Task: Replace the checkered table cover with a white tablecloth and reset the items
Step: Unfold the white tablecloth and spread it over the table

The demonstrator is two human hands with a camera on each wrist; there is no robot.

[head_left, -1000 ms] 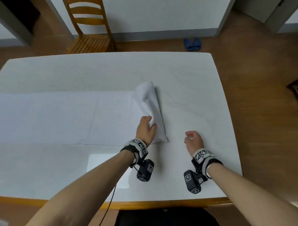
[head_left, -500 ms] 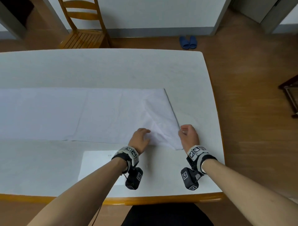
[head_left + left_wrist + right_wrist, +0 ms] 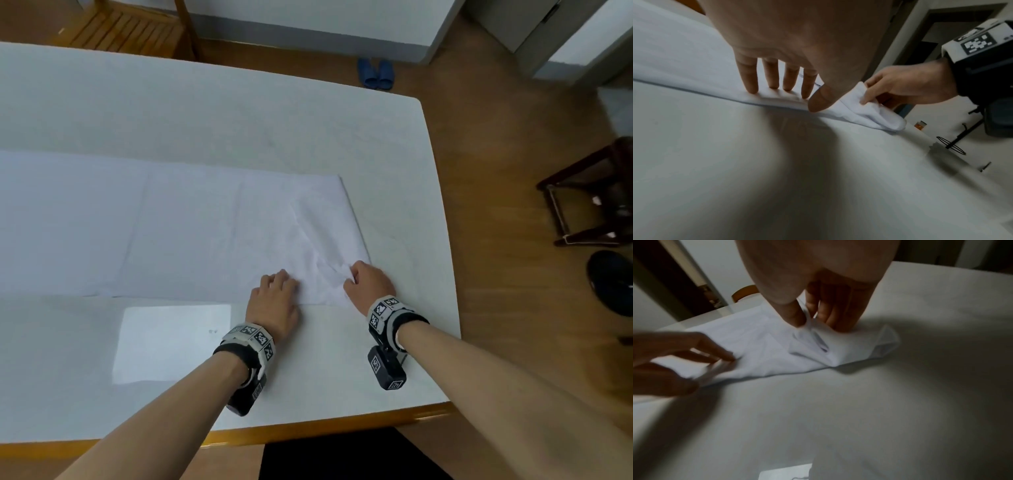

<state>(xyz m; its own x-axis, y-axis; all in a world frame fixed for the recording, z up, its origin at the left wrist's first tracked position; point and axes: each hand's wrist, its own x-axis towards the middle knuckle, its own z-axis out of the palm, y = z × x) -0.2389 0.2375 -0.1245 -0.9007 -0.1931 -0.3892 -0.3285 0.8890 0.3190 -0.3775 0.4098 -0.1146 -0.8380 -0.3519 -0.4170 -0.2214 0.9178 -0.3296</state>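
A folded white tablecloth (image 3: 188,226) lies as a long strip across the white table (image 3: 205,113), its right end short of the table's right edge. My left hand (image 3: 279,277) is at the strip's near edge: fingertips (image 3: 754,89) on top, thumb against the edge, pinching it. My right hand (image 3: 352,274) pinches a raised layer of the tablecloth (image 3: 766,345) at its near right corner, thumb and forefinger closed on the fabric (image 3: 809,322). The corner is bunched and creased between the two hands. No checkered cover is in view.
A white sheet of paper (image 3: 171,342) lies on the table near my left forearm. A wooden chair (image 3: 137,27) stands behind the table. Blue slippers (image 3: 375,73), a dark stool (image 3: 589,202) and a dark round object (image 3: 613,281) are on the floor at right.
The last fold of the cloth has been laid out to the right and now lies flat. My right hand moved up to the near right corner and took hold of it.
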